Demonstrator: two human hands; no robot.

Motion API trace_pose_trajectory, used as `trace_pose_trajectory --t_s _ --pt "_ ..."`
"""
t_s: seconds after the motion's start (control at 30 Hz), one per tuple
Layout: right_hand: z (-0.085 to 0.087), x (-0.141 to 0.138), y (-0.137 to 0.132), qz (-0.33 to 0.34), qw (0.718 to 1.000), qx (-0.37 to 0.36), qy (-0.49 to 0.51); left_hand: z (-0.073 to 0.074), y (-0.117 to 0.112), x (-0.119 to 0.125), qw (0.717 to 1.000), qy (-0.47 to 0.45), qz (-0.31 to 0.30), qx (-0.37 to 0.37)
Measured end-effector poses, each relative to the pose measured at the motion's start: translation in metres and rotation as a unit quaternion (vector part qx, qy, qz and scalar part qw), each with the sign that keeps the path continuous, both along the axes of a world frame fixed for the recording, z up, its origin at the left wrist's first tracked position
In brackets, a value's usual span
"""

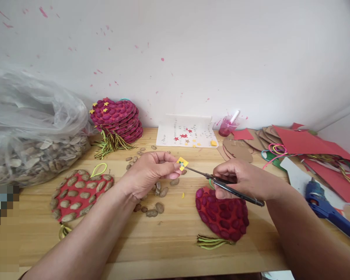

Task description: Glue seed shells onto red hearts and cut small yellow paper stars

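Note:
Between thumb and fingers, my left hand (150,171) pinches a small yellow piece of paper (184,161) with a dark star drawn on it. My right hand (236,179) grips black-handled scissors (239,191), whose blades point left and reach the paper's edge. Below the right hand lies a heart covered in dark pink shells (221,217) with a yellow-green tassel (214,242). A small yellow scrap (183,195) rests on the table beneath the paper. Loose peanut shells (160,208) are scattered beside and below my left hand.
On the left are a plastic bag of shells (41,155) and a red heart with unpainted shells (78,194). Stacked pink hearts (119,120), a white sheet with cut stars (169,134) and a paint cup (227,126) stand behind. A blue glue gun (332,216) lies right, near red paper (315,140).

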State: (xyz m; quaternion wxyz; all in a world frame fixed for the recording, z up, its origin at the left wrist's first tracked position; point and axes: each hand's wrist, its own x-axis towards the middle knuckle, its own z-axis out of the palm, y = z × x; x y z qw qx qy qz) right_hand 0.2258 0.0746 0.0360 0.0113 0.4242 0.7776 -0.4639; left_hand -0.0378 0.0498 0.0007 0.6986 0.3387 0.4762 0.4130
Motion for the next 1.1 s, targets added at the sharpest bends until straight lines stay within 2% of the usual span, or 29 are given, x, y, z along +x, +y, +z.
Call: trace_pose_trajectory --t_s 0.43,1.1 --pt "-0.0044 0.0022 0.0023 -0.003 1.000 0.005 -0.017 -0.0016 0.0014 -0.0030 0.999 0.018 -0.036 0.001" --pt "-0.0042 0.0005 -0.0025 0.000 0.997 0.058 -0.041 -0.0027 0.0025 -0.0048 0.997 0.044 -0.051 0.025"
